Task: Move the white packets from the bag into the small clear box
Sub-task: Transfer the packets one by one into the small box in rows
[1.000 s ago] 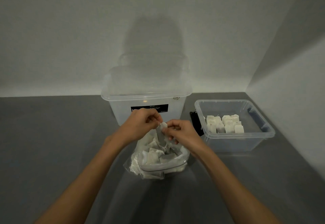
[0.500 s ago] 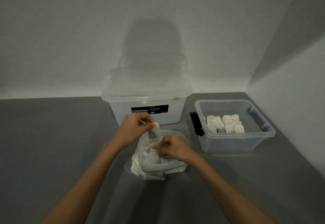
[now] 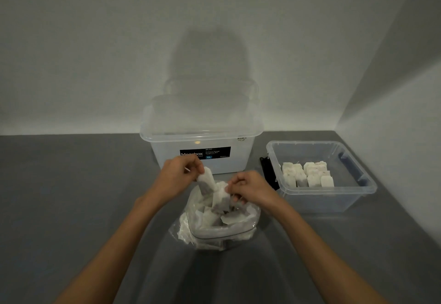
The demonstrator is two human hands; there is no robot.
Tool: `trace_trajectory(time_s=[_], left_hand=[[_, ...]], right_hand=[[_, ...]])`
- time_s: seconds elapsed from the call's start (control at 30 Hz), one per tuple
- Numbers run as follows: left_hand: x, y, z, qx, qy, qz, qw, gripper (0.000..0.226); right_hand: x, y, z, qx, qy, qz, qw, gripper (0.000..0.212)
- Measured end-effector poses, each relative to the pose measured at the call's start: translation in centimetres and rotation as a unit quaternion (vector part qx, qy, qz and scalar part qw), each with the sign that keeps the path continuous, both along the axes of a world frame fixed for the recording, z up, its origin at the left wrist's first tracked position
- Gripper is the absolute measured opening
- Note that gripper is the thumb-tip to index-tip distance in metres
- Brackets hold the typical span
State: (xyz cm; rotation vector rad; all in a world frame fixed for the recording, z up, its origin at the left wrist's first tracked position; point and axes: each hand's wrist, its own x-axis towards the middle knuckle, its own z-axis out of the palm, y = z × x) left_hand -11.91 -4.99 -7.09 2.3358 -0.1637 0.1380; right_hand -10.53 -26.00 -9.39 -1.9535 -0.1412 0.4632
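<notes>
A clear plastic bag (image 3: 248, 231) with several white packets stands open on the grey table, right in front of me. My left hand (image 3: 177, 178) pinches one white packet (image 3: 206, 183) just above the bag's mouth. My right hand (image 3: 250, 188) pinches a second white packet (image 3: 222, 200) that is partly lifted out of the bag. To the right stands the small clear box (image 3: 358, 196), with several white packets (image 3: 306, 177) set upright in rows inside it.
A large clear lidded box (image 3: 202, 134) with a black label stands behind the bag, against the back wall. A black clip (image 3: 268, 172) sits at the small box's left side. A wall runs close along the right of the small box.
My hands parted with the left keeping one packet. My right hand dipped into the bag and has now lifted a second packet up out of it.
</notes>
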Motion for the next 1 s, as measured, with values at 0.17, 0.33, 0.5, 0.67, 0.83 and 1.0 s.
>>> trace_trajectory(time_s=[0.17,0.33,0.5,0.67,0.83,1.0], left_hand=[[0.4,-1.0,0.8,0.013,-0.001,-0.006,1.0,0.017],[1.4,-2.8,1.9,0.007,-0.022,-0.003,1.0,0.013],[2.5,-5.2,3.7,-0.031,-0.026,-0.03,0.999,0.01],[4.0,-9.8,5.7,-0.053,-0.02,-0.084,0.995,0.008],[5.9,-14.6,7.4,-0.034,-0.054,-0.111,0.992,0.01],[7.6,-19.1,8.7,-0.029,-0.099,-0.132,0.986,0.013]], right_hand=[[0.5,-1.5,2.8,0.063,-0.009,-0.044,0.997,0.006],[0.8,-3.8,5.5,0.082,-0.037,-0.058,0.994,0.01],[1.3,-6.9,8.2,0.074,-0.065,-0.039,0.994,0.013],[2.5,-10.8,10.4,0.068,-0.087,-0.063,0.992,0.007],[3.8,-15.1,11.9,0.033,-0.123,-0.092,0.988,0.004],[5.1,-19.4,12.3,-0.015,-0.163,-0.121,0.979,0.004]])
